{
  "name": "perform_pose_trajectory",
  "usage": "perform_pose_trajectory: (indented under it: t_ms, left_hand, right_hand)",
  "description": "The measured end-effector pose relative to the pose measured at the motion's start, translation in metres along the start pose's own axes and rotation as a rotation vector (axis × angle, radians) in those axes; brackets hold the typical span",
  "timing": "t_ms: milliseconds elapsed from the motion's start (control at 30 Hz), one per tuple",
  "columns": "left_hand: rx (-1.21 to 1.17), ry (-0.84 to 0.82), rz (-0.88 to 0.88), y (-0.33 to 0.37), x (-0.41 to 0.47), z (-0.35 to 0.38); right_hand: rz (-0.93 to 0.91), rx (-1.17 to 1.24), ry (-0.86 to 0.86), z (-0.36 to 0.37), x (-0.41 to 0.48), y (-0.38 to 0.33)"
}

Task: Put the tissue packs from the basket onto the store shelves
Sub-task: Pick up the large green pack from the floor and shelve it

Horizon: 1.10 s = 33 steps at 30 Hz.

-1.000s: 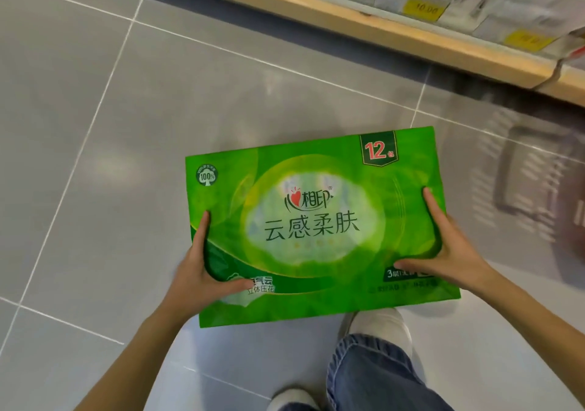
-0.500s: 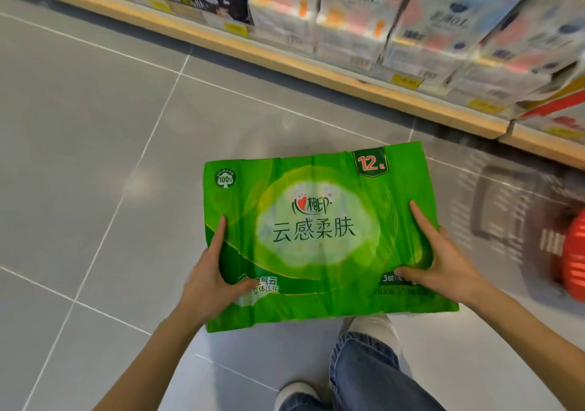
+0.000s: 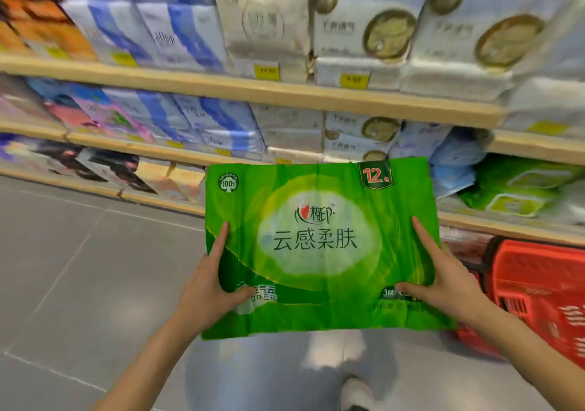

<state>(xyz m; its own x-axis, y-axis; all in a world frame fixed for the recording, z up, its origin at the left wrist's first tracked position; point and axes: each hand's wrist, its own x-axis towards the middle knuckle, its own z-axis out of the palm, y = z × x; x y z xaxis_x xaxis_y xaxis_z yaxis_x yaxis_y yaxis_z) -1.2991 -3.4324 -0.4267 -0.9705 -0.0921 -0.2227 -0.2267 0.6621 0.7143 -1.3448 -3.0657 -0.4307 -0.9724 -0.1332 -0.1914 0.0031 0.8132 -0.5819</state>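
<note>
- Green and creased: tissue pack in mid-air, printed face toward the camera, in front of the lower store shelves, touching none of them.
- Gripped at its left edge by the left hand: thumb pressed on the front, forefinger stretched straight up the face, other fingers hidden behind.
- Gripped likewise at the right edge by the right hand, thumb on the front, forefinger straight.
- Red basket low on the grey floor, just right of the pack; contents too blurred to tell.
- More green packs on the shelf to the right.
</note>
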Motion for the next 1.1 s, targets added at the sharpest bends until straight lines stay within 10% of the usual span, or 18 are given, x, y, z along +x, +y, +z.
perform_pose_trajectory:
  t_ms: [500,1100]
  left_hand:
    - [0.028,0.178,0.849,0.384,-0.086,-0.187]
    - [-0.234,-0.109,1.523,0.756,-0.226,0.029]
  right_hand:
    - [-0.076,0.030,0.815,-0.341,-0.230,-0.143]
    - [0.325,-0.266,1.460,-0.568,-0.528,0.009]
